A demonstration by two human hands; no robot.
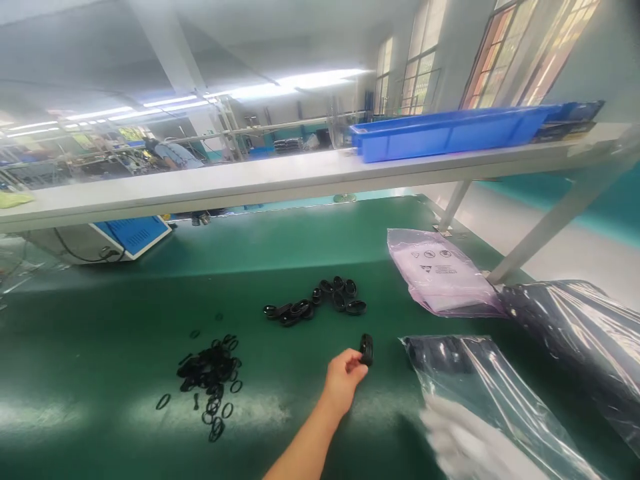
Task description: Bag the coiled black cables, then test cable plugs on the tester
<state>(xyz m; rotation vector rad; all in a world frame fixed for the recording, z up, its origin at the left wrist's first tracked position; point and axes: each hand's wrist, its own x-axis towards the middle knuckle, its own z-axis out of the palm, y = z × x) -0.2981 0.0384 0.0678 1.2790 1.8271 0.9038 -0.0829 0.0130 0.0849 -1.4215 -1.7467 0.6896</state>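
Observation:
My bare left hand (pixel 344 381) pinches a black oval part (pixel 367 349) between thumb and fingers, just above or on the green tabletop. My right hand (pixel 465 437), in a white glove, is smeared by motion and its fingers are not clear. It is over or beside a clear plastic bag (pixel 450 353) with dark pieces in its upper end. Beyond my left hand lies a loose group of similar black oval parts (pixel 300 310). Farther left is a heap of thin black rings (pixel 213 370), with several strays around it.
A pinkish plastic bag (pixel 445 273) with printed symbols lies at the right, near a larger bag of dark pieces (pixel 580 327). A white shelf (pixel 240 183) crosses above the table, carrying a blue bin (pixel 450 137). A blue-and-grey box (pixel 133 237) stands back left.

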